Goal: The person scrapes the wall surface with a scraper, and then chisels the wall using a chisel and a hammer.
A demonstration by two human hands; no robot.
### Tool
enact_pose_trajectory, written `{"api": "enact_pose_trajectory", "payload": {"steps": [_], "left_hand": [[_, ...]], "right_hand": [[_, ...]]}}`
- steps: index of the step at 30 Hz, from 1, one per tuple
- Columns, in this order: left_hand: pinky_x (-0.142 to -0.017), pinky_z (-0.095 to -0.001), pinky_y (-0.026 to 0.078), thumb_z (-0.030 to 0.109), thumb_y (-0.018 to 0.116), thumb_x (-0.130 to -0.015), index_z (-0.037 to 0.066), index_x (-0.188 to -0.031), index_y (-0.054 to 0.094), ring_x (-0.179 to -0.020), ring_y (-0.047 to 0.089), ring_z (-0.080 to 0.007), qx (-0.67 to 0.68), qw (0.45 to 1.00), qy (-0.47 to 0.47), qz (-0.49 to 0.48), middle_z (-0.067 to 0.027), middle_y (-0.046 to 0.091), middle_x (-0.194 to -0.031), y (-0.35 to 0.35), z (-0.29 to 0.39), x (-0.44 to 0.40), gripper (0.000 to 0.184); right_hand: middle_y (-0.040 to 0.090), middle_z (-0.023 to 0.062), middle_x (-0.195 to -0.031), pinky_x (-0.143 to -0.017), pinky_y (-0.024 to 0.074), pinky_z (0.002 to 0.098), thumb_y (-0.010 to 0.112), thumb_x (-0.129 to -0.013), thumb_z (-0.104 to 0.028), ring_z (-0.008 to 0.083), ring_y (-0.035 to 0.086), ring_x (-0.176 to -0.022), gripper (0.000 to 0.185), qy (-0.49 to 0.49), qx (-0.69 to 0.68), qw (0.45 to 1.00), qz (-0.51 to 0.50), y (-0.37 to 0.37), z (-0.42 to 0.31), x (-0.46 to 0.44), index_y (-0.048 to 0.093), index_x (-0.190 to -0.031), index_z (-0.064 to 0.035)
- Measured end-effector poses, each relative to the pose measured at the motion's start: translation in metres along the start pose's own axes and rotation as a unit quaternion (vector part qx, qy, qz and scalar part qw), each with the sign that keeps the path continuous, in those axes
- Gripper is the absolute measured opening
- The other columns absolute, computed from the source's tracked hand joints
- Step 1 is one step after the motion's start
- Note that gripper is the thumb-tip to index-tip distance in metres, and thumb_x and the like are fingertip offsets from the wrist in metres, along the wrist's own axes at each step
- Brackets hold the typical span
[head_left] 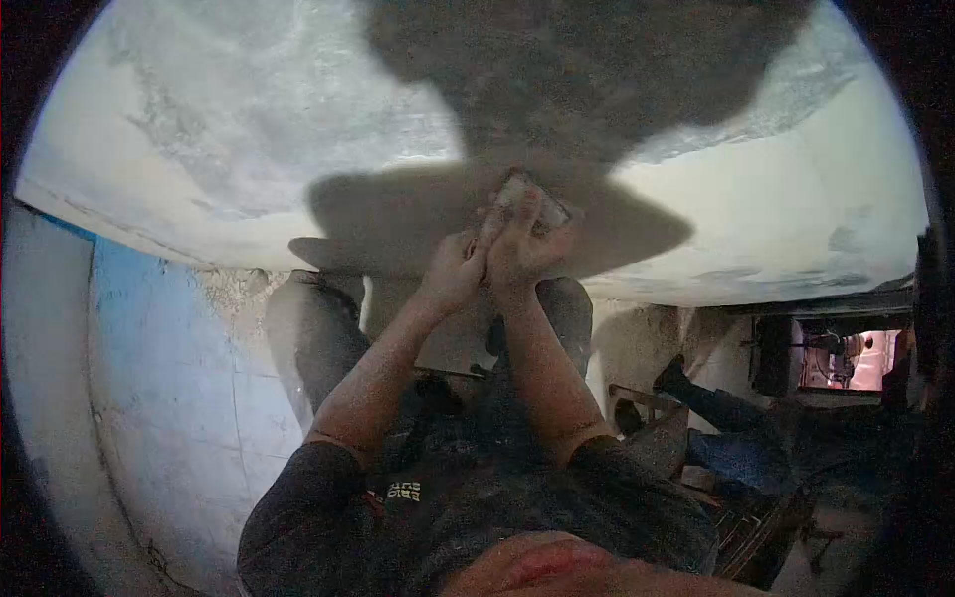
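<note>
**Pale block in the right hand!**

And here's the big pale surface, its near edge curving across by the legs; bare stretches open on either side of the hands, a dark shadow between; down to the right, a box-like wooden frame, its inside too dark to read; the block sits at the fingers, right hand clasped on it; the left hand, curled, meets the right, though I cannot tell whether it grips too.

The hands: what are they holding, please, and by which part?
The right hand grips a pale object across its face; whether the left hand does is unclear.
</note>
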State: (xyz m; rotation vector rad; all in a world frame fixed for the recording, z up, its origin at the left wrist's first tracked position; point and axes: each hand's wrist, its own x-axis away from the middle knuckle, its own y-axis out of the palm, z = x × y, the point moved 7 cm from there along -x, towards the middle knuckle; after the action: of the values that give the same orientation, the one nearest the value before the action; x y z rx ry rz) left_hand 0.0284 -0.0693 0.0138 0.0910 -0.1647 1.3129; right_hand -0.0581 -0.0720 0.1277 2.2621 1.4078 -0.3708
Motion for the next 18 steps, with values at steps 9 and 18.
{"api": "enact_pose_trajectory", "payload": {"steps": [9,18], "left_hand": [[-0.057,-0.034,0.041,0.045,0.041,-0.094,-0.003,-0.081,0.057,-0.066,0.049,-0.015,0.047,0.998,0.031,0.039,-0.0075,0.053,-0.068,-0.003,-0.004,0.005,0.052],[-0.04,-0.0272,0.035,0.038,0.044,-0.094,0.005,-0.069,0.049,-0.043,0.038,-0.009,0.271,0.908,0.026,0.318,-0.0003,0.042,-0.054,-0.097,-0.011,0.017,0.042]], "right_hand": [[0.06,0.0145,-0.088,-0.06,0.0517,0.0286,0.052,-0.092,-0.016,0.0186,0.062,-0.068,0.023,0.027,0.077,0.996,0.036,-0.016,-0.004,-0.008,0.037,-0.1,-0.0003],[0.058,0.0128,-0.087,-0.057,0.0512,0.0259,0.057,-0.09,-0.02,0.0159,0.06,-0.072,0.028,-0.094,0.11,0.989,-0.003,-0.004,-0.003,-0.006,0.041,-0.105,-0.0015]]}}
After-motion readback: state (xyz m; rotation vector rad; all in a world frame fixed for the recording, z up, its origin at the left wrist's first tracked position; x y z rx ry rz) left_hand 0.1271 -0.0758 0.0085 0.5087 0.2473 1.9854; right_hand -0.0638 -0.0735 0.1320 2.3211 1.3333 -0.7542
